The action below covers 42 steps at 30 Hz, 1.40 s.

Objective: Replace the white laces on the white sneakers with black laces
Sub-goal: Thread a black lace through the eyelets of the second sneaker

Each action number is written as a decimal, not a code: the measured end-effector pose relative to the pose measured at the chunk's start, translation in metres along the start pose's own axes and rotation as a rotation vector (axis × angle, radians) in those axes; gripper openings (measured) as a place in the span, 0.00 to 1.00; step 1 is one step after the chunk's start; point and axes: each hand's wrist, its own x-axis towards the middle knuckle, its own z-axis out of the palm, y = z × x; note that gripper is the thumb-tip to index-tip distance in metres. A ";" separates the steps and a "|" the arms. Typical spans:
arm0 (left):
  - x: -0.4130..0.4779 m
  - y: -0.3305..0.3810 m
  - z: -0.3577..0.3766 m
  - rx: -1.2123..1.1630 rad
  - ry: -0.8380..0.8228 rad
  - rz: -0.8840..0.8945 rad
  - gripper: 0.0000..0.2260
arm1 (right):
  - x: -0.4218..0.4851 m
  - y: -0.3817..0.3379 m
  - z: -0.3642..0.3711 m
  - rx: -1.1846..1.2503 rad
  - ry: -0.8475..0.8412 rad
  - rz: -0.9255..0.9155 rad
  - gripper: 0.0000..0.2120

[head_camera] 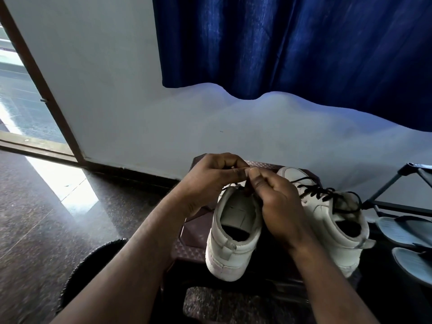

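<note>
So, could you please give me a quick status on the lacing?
Left hand and right hand pinching black lace at left sneaker. Right sneaker already black-laced. Nothing in the way.

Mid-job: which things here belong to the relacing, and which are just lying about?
Job: left hand, right hand, dark lace they pinch, sneaker under them, black-laced sneaker, stool carrying both.
Lying about: blue sandals, rack, blue curtain.

The left sneaker (233, 242), white, is stood heel nearest; beside it the right sneaker (332, 220), also white, is threaded with a black lace (320, 195).
</note>
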 end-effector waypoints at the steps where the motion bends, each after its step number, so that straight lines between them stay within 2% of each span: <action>1: 0.000 0.001 0.000 -0.007 0.002 -0.008 0.05 | 0.000 -0.001 -0.001 0.123 -0.008 0.040 0.17; 4: 0.003 -0.002 -0.007 0.020 0.028 -0.015 0.06 | 0.004 -0.006 -0.006 0.543 0.022 0.122 0.18; 6: 0.007 -0.011 -0.014 0.061 0.073 -0.062 0.05 | 0.005 -0.010 -0.012 0.837 0.068 0.164 0.13; 8: 0.011 -0.018 -0.021 0.158 0.194 -0.176 0.10 | 0.007 -0.013 -0.020 0.999 0.109 0.156 0.07; 10: 0.015 -0.028 -0.030 0.357 0.337 -0.278 0.11 | 0.008 -0.014 -0.030 1.061 0.115 0.101 0.05; 12: 0.016 -0.037 -0.039 0.588 0.419 -0.368 0.08 | 0.007 -0.014 -0.037 1.045 0.109 0.066 0.06; 14: 0.011 -0.039 -0.040 0.724 0.472 -0.419 0.11 | 0.007 -0.013 -0.039 0.973 0.111 0.061 0.07; 16: 0.011 -0.038 -0.037 0.799 0.510 -0.311 0.08 | 0.007 -0.011 -0.039 0.877 0.114 0.072 0.07; 18: 0.014 -0.035 -0.033 0.703 0.490 -0.117 0.06 | 0.006 -0.010 -0.034 0.650 0.109 0.116 0.08; 21: 0.018 -0.025 -0.019 0.254 0.254 0.049 0.11 | 0.002 -0.008 -0.022 0.378 0.050 0.185 0.12; 23: 0.016 -0.023 -0.008 0.278 0.112 0.112 0.11 | 0.000 -0.008 -0.017 0.345 0.019 0.191 0.12; 25: 0.017 -0.024 0.000 0.394 0.069 0.167 0.07 | 0.000 -0.010 -0.015 0.349 -0.003 0.181 0.12; 27: 0.016 -0.025 0.000 0.363 0.052 0.155 0.07 | 0.000 -0.012 -0.015 0.345 -0.015 0.168 0.14; 29: 0.016 -0.023 -0.001 0.343 0.073 0.119 0.07 | 0.000 -0.012 -0.016 0.335 -0.023 0.158 0.16; 31: 0.019 -0.026 -0.007 0.537 0.170 0.082 0.06 | 0.000 -0.014 -0.019 0.368 -0.014 0.160 0.15; 33: 0.019 -0.032 -0.018 0.782 0.331 -0.014 0.11 | 0.001 -0.016 -0.024 0.477 0.013 0.169 0.13; 35: 0.019 -0.037 -0.027 0.849 0.414 -0.101 0.15 | 0.002 -0.015 -0.027 0.550 0.043 0.171 0.15; 37: 0.019 -0.039 -0.030 0.773 0.388 -0.085 0.13 | 0.002 -0.013 -0.027 0.513 0.045 0.180 0.15; 39: 0.019 -0.034 -0.023 0.545 0.333 0.007 0.05 | 0.001 -0.009 -0.023 0.437 0.028 0.195 0.13; 42: 0.018 -0.027 -0.008 0.328 0.135 0.103 0.13 | 0.001 -0.006 -0.016 0.354 0.015 0.196 0.11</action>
